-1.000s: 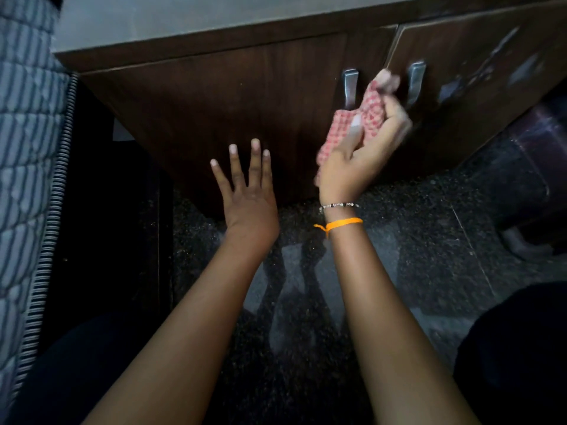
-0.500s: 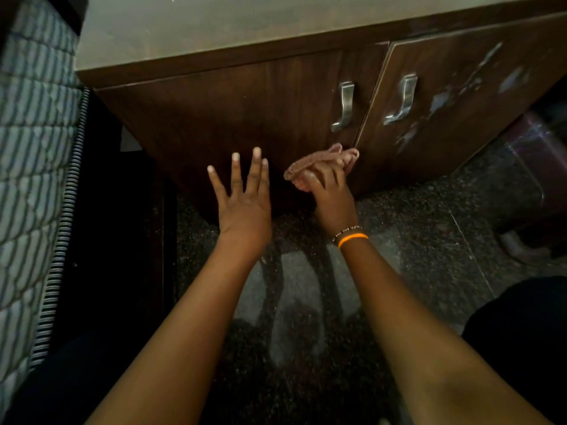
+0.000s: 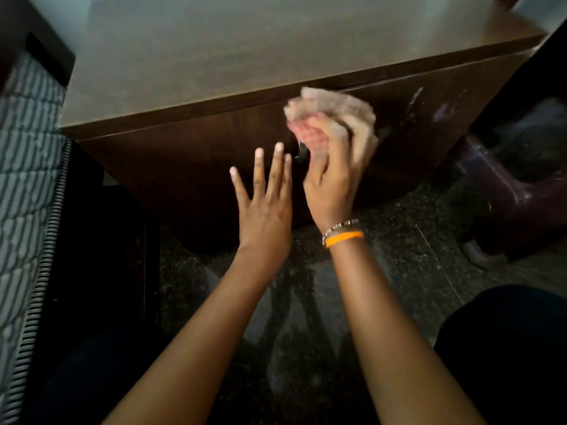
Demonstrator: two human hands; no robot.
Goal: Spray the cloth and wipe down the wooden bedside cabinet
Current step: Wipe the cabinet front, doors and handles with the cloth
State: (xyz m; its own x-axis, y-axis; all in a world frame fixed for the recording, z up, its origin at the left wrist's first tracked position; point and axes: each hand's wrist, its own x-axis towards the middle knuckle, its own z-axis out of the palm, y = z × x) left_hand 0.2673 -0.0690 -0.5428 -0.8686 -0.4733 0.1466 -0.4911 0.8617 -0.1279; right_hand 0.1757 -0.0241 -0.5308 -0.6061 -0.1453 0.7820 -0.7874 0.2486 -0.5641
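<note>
The dark wooden bedside cabinet (image 3: 190, 167) fills the upper half of the view, with a pale top and two front doors. My right hand (image 3: 331, 179) grips a bunched pink checked cloth (image 3: 334, 115) against the upper edge of the doors, near the gap between them; it is blurred by motion. A metal door handle (image 3: 300, 151) peeks out just left of that hand. My left hand (image 3: 264, 207) is held flat with fingers spread against the left door, below and left of the cloth. No spray bottle is in view.
A striped mattress (image 3: 27, 179) runs along the left edge. A dark purple plastic stool (image 3: 506, 191) stands on the speckled floor (image 3: 399, 256) at the right, close to the cabinet's right door. My dark-clothed knee (image 3: 506, 348) is at lower right.
My right hand has swept the cloth from the bottom of the doors up to their top edge. The view has tilted up, showing more of the cabinet top. My left hand stays spread on the left door.
</note>
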